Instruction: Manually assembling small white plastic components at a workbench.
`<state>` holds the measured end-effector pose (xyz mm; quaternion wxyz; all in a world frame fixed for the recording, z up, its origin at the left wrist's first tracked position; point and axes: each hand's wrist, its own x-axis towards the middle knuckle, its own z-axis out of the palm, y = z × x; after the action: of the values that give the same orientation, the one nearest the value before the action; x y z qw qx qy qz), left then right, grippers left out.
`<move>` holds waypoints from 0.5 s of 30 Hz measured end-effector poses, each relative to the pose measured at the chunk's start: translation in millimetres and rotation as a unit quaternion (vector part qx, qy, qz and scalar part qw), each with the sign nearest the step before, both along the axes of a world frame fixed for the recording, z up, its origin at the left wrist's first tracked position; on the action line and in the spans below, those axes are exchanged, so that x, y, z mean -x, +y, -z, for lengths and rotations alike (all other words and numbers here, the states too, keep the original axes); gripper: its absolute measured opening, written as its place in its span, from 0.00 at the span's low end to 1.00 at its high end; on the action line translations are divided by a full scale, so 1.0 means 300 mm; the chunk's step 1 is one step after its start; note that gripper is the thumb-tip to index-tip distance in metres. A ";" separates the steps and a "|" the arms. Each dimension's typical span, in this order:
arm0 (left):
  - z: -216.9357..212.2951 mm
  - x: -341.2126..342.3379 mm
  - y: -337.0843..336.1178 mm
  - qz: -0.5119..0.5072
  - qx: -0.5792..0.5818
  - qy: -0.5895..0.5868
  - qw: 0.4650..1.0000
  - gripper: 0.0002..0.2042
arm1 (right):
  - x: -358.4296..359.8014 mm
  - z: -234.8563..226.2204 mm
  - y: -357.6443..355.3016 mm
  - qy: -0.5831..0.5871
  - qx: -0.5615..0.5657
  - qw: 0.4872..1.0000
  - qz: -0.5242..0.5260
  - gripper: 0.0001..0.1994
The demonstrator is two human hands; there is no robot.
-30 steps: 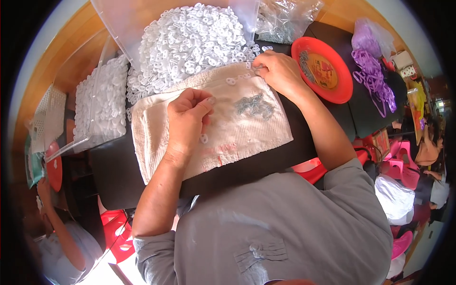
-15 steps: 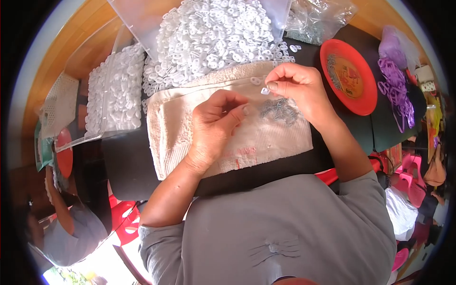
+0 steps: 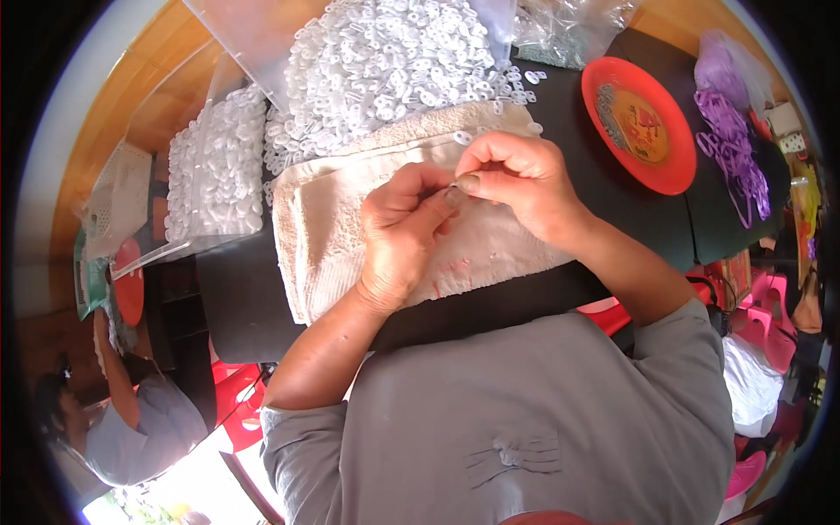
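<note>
Fingertips met at the centre of the frame: the left hand [image 3: 404,229] and the right hand [image 3: 518,182] came together over a beige towel [image 3: 337,214], both pinched on something tiny between thumb and forefinger. It looked like one of the small white plastic pieces [image 3: 456,184], though it was too small and too covered by the fingers to say for sure. Both hands were closed in a fine pinch, the other fingers curled in, and they sat low over the cloth, probably so that anything dropped would land soft and stay put instead of bouncing off the dark table [image 3: 604,188]. The towel was spread right in front of the person, a padded working patch, with a few loose bits and faint red marks scattered on it. Just beyond it, at the upper centre, lay a big heap of white pieces [image 3: 394,61] on a clear plastic sheet, touching the towel's far edge, within easy reach of either hand. A second batch of white pieces [image 3: 214,171] sat in a clear bag at the upper left, kept apart from the heap. Off to the upper right rested an orange plate [image 3: 643,122], and past it a bundle of purple bands [image 3: 731,131]. Another person [image 3: 131,420] crouched at the lower left, well apart.
</note>
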<state>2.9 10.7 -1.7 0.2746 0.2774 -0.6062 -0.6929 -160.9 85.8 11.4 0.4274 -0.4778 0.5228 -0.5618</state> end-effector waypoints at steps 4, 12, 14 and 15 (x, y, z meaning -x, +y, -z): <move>-0.004 0.013 -0.007 -0.028 -0.056 0.011 0.998 0.03 | -0.004 0.036 -0.015 0.010 0.040 0.999 -0.003 0.01; -0.017 -0.010 -0.055 -0.029 -0.073 0.000 0.997 0.04 | 0.246 -0.008 -0.017 0.403 0.066 0.891 0.199 0.03; -0.018 -0.008 -0.055 -0.027 -0.075 -0.004 0.997 0.04 | 0.264 0.001 -0.008 0.497 -0.042 0.845 0.193 0.04; -0.018 -0.008 -0.055 -0.026 -0.072 -0.007 0.997 0.04 | 0.262 0.009 -0.008 0.499 -0.042 0.844 0.194 0.04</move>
<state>5.2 -5.8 3.8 0.2678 0.3168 -0.5496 -0.7252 -239.4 83.4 8.7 0.0109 -0.5639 0.7706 -0.2969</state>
